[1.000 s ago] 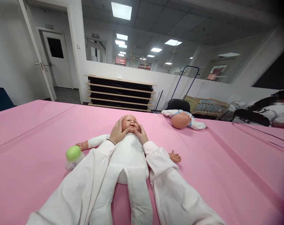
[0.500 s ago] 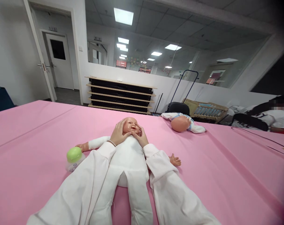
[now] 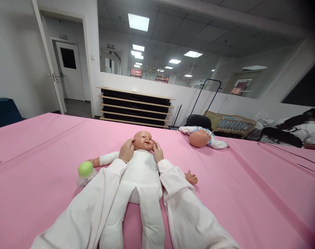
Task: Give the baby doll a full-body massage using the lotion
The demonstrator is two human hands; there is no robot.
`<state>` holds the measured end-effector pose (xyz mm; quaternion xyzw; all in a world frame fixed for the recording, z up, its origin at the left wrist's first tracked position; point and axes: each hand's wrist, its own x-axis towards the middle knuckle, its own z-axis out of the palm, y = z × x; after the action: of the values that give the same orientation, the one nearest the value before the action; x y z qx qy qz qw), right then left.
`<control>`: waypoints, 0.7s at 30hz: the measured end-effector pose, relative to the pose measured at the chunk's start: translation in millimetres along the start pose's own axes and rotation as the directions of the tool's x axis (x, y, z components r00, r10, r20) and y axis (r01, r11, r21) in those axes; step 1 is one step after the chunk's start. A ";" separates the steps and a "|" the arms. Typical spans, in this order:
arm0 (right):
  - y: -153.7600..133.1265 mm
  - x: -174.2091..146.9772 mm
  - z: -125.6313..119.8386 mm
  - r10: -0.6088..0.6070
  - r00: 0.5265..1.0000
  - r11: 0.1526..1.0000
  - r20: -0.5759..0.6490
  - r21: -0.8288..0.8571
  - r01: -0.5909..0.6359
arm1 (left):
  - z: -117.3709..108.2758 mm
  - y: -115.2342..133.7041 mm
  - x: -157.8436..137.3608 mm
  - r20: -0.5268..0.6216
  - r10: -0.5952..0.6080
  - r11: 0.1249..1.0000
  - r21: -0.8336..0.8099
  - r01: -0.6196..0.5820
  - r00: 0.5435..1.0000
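Note:
A baby doll (image 3: 141, 169) with a glossy plastic head and a white cloth body lies face up, its legs towards me. My left hand (image 3: 126, 150) is at the left side of the doll's head, fingers bent together, the tips at its ear. On the other side, my right hand (image 3: 158, 151) has its closed fingers against the cheek and ear. The doll's ears are hidden by my fingers. By the doll's hand on the left stands a clear bottle with a green cap (image 3: 85, 169), partly behind my sleeve.
A pink cover (image 3: 219, 193) spreads over the table. A second doll (image 3: 199, 137) lies towards the far edge, right of centre. Black cables (image 3: 289, 152) run at the right. Beyond are stacked boards (image 3: 136, 107), a black chair (image 3: 199, 120) and a person in white (image 3: 313, 135).
My hands have slid back from the doll's chin and cheeks to the sides of its head, uncovering more of the face. The view has shifted slightly.

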<state>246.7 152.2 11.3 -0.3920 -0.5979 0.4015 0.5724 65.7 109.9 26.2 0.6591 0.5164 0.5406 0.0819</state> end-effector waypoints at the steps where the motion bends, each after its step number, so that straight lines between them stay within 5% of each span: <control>1: -0.2 0.1 0.0 0.007 1.000 1.000 -0.018 -0.014 -0.008 | -2.2 0.6 -3.3 0.010 -0.015 1.000 0.007 0.015 1.000; 7: -4.7 -2.5 3.3 0.056 0.996 0.998 -0.073 -0.008 -0.057 | -26.9 19.5 -40.2 0.104 -0.062 0.997 0.046 0.057 0.993; 12: -27.0 -4.3 5.2 0.053 0.980 0.999 -0.190 0.017 -0.051 | -92.7 44.9 -110.0 0.304 0.156 0.972 0.121 -0.201 0.940; 14: -51.7 -3.7 8.2 0.026 0.960 1.000 -0.277 0.023 -0.020 | -126.6 48.3 -134.0 0.248 0.283 0.917 0.214 -0.337 0.927; 16: -86.1 -8.0 15.9 0.049 0.953 0.995 -0.299 0.098 -0.020 | -155.0 46.9 -146.4 0.056 0.381 0.865 0.330 -0.377 0.923; 18: -122.6 -23.3 30.6 0.162 0.983 0.937 -0.090 0.327 -0.124 | -171.8 41.8 -147.1 -0.190 0.346 0.876 0.415 -0.245 0.919; 19: -138.1 -36.0 40.8 0.198 0.965 0.845 0.172 0.470 -0.257 | -175.2 38.2 -144.6 -0.290 0.275 0.897 0.421 -0.136 0.917; 21: -156.2 -68.9 65.2 0.136 0.771 0.665 0.621 0.520 -0.536 | -173.5 29.6 -138.0 -0.378 0.054 0.923 0.373 0.099 0.924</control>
<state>182.6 28.4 129.5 -0.1387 -0.4577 0.7841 0.3956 -38.9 -87.8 29.1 0.5383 0.6260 0.5453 -0.1450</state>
